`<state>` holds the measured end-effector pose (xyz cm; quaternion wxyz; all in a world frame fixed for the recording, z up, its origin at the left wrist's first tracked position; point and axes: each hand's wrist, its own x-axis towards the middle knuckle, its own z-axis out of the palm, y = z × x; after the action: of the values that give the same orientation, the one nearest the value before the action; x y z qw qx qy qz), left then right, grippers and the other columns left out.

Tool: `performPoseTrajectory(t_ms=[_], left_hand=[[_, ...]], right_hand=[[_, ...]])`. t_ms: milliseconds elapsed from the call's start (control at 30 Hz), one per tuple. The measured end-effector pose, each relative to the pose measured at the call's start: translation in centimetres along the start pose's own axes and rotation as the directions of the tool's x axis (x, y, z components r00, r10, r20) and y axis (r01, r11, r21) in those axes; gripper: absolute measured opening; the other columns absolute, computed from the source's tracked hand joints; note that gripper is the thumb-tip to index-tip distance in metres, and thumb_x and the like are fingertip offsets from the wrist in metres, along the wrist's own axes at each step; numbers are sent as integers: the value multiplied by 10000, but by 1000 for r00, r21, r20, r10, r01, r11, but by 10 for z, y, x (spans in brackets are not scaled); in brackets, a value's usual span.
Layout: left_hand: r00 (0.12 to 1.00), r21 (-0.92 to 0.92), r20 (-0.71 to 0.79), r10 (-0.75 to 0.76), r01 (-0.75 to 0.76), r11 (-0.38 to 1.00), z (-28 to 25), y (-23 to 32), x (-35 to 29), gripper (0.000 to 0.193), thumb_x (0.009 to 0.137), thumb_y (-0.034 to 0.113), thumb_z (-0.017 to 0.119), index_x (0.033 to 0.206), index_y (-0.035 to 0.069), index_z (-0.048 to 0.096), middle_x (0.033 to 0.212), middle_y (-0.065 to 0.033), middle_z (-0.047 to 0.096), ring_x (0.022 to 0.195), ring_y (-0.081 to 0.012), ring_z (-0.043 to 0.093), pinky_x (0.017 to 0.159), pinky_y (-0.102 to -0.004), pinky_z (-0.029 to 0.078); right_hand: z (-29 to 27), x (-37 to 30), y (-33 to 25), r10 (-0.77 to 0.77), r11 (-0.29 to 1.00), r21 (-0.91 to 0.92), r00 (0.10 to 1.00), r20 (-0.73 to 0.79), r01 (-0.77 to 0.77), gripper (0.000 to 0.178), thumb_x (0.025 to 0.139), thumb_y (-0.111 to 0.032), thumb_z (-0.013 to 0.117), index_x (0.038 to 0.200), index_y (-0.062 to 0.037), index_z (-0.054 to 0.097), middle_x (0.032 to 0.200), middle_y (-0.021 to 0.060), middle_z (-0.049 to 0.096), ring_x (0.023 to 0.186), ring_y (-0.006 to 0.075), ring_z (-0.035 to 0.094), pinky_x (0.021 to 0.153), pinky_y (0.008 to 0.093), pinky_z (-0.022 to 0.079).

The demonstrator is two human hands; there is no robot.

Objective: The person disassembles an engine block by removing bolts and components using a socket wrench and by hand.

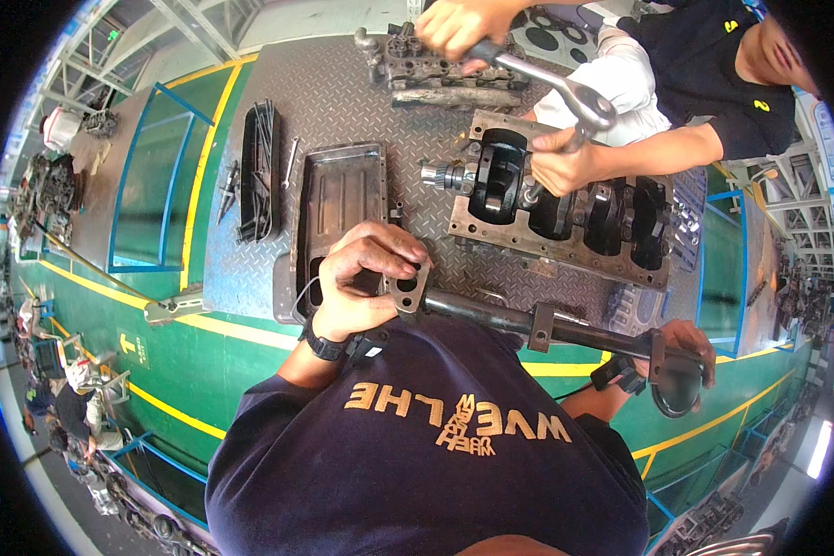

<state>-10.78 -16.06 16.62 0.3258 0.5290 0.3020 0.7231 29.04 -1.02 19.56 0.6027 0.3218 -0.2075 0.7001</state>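
Observation:
A dark metal oil pickup pipe (496,313) lies across the front of my body, held up in both hands. At its left end, my left hand (361,273) is closed around a flange with holes (408,292). My right hand (693,345) grips the other end, beside a round dark strainer cup (676,385); some of its fingers are hidden behind the pipe. A small bracket (541,327) sticks out midway along the pipe. Beyond it, an engine block (551,248) with its crankshaft showing rests on the bench.
Across the bench, a co-worker's hands (565,162) hold a ratchet wrench (537,72) over the block. An oil pan (347,190) lies near my left hand. Farther left are a combination wrench (291,162) and a tray of long bolts (247,171). A cylinder head (454,74) sits at the back.

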Motion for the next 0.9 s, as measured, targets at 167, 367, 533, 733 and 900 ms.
performPoseTrajectory(t_ms=[167,367,533,733,900], left_hand=[[1000,51,-8,20,-19,998,0,-3,0,269,750,164,860,905,8,704,992,-150,684,986,-291,688,865,-419,568],[994,414,-94,-56,90,906,-2,9,3,504,572,221,1005,943,32,721,912,-75,717,876,-172,699,771,-305,560],[893,132,-306,-329,382,915,4,-2,-6,520,645,67,960,1079,-9,684,939,-14,709,862,-77,662,775,-235,540],[847,97,-336,-412,467,879,-1,-1,-17,461,696,85,934,1074,-10,688,930,-23,717,839,-78,662,773,-234,540],[760,-12,-377,-530,568,823,-6,-3,-13,350,870,117,799,1157,-26,659,956,-54,727,814,-111,675,780,-271,548]], right_hand=[[7,11,11,209,978,6,976,56,-209,325,595,-113,966,807,-205,739,867,-59,750,983,155,690,933,435,560],[-26,-21,-58,-81,678,-718,954,-288,-159,683,865,-772,524,1164,-189,717,1354,122,635,1302,463,512,1174,655,238],[-28,-21,-41,-14,609,-741,931,-366,-282,824,910,-728,478,1408,-76,553,1394,248,571,1302,540,484,1153,674,253],[-30,-28,-50,-94,553,-772,897,-433,-314,893,888,-683,517,1426,29,480,1326,289,586,1269,499,525,1118,643,326],[-30,-35,-38,-415,313,-869,768,-488,-383,950,892,-667,536,1436,105,430,1328,257,564,1250,418,516,1113,583,320]])
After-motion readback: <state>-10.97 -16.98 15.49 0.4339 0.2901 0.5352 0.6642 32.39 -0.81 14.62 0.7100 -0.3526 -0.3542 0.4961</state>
